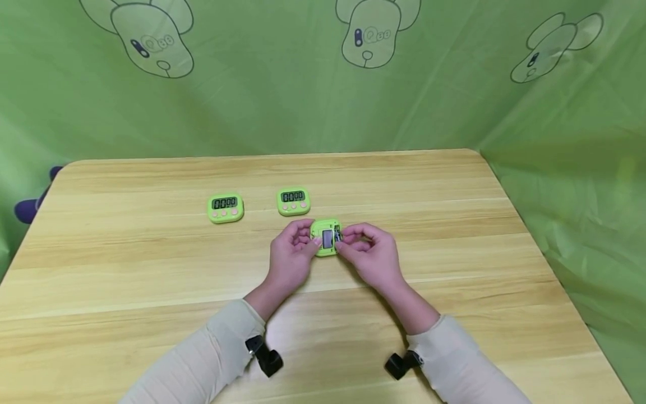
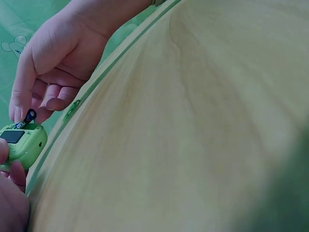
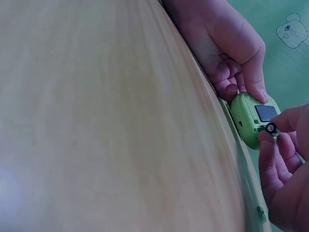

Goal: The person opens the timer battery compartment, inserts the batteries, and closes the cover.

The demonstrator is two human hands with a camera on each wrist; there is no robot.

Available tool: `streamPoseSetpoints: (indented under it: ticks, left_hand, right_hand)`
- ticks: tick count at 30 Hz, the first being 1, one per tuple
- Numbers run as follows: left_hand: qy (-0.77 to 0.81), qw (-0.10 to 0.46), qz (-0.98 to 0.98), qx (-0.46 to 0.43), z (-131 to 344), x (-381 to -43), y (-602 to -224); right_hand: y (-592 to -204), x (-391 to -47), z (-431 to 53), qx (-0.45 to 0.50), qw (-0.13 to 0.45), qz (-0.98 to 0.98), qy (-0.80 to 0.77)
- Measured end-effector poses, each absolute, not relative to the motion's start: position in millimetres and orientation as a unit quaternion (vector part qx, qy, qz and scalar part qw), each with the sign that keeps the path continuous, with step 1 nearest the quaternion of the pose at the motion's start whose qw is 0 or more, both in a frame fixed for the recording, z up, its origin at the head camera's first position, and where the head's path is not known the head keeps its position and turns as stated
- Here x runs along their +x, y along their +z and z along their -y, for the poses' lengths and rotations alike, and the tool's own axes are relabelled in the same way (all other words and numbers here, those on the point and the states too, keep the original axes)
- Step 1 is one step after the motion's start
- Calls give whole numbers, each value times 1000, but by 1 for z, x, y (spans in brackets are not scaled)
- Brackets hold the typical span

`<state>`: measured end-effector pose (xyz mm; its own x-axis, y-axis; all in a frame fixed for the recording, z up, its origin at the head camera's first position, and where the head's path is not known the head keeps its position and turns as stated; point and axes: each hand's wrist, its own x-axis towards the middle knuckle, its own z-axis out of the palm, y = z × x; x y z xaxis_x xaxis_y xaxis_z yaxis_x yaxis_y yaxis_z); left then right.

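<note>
A green digital timer (image 1: 327, 247) is turned back side up, with a dark rectangle on its back and its battery slot uncovered. My left hand (image 1: 292, 255) grips it by the left side, thumb on the back. At the slot on the right side, my right hand (image 1: 370, 252) pinches a small dark battery (image 2: 30, 117) between thumb and forefinger. One end of the battery sticks up out of the slot in the left wrist view; its round end (image 3: 271, 128) shows in the right wrist view. How deep the other end sits is hidden.
Two more green timers, one at left (image 1: 225, 208) and one nearer the middle (image 1: 294, 201), lie face up beyond my hands, displays showing zeros. They rest on a wood-grain table (image 1: 151, 264). A green curtain (image 1: 282, 106) hangs behind and at the right.
</note>
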<state>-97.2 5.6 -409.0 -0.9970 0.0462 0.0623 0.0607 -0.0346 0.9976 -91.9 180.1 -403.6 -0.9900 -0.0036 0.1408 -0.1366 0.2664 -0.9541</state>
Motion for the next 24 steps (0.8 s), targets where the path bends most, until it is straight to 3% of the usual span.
streamPoseSetpoints:
  ticks: [10,19,24]
  left_hand:
    - [-711,12,702,-52,-6,-98,-412]
    - [-710,5,703,-44,-7,-102,-420]
    - [-712,2,702,-37,-9,-109,-441]
  right_hand:
    - [-389,-86,-171,148,152,837,504]
    - [-408,-91,-188,130,59,831,538]
    - [-421,-95,-196,125,63,833,535]
